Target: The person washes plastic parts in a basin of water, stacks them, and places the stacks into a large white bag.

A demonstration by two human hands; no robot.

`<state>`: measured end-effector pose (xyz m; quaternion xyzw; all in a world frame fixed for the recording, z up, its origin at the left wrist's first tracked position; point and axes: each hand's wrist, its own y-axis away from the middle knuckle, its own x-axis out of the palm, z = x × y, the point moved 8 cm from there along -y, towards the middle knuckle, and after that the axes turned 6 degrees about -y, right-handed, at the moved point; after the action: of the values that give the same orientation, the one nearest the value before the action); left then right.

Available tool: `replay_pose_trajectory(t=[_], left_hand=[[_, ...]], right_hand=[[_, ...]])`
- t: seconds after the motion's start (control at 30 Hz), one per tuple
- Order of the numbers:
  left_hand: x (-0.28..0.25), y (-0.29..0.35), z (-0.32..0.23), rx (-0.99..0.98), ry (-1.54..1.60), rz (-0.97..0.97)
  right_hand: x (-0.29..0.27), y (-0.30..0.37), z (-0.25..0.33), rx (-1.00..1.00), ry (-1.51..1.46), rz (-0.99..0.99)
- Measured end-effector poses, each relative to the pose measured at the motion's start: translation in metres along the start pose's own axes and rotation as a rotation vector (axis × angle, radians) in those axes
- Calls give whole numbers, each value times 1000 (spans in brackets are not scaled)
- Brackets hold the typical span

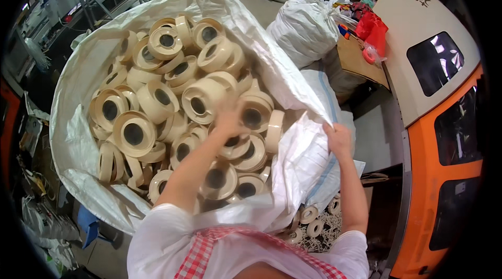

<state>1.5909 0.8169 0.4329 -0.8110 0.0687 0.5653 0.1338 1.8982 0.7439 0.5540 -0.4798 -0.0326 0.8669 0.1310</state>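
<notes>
A large white woven sack [70, 122] stands wide open before me, heaped with cream plastic ring-shaped parts [197, 96], many with a dark round centre. Over the middle of the heap is my left hand [229, 117], blurred by motion. Its fingers look spread, and no part shows clearly in its grasp. On the sack's right side, my right hand [339, 138] is closed around the bunched rim, pulling the white fabric taut. Whatever lies under the top layer of parts is hidden.
An orange and cream machine [442, 195] with dark windows stands at the right. Full white sacks [306, 31] and a red plastic bag [372, 33] on cardboard are beyond. Loose rings and small pale pieces [319, 227] lie below right. A blue stool [89, 224] is at lower left.
</notes>
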Motion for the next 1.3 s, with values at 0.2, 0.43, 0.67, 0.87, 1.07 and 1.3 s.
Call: replay_pose_trajectory(t=[0.2, 0.43, 0.67, 0.87, 1.07, 1.3], left_hand=[[153, -101, -78, 101, -210, -25], [108, -96, -100, 397, 542, 139], [-25, -2, -36, 317, -409, 149], [-24, 179, 238, 22, -833, 263], [-138, 272, 292, -353, -740, 192], [-163, 268, 362, -663, -564, 176]], right_hand=[[51, 30, 32, -87, 214, 232], [-17, 73, 61, -289, 68, -171], [127, 125, 143, -683, 68, 399], [200, 124, 198, -802, 81, 464], [251, 105, 112, -459, 538, 868], [231, 107, 79, -453, 329, 741]])
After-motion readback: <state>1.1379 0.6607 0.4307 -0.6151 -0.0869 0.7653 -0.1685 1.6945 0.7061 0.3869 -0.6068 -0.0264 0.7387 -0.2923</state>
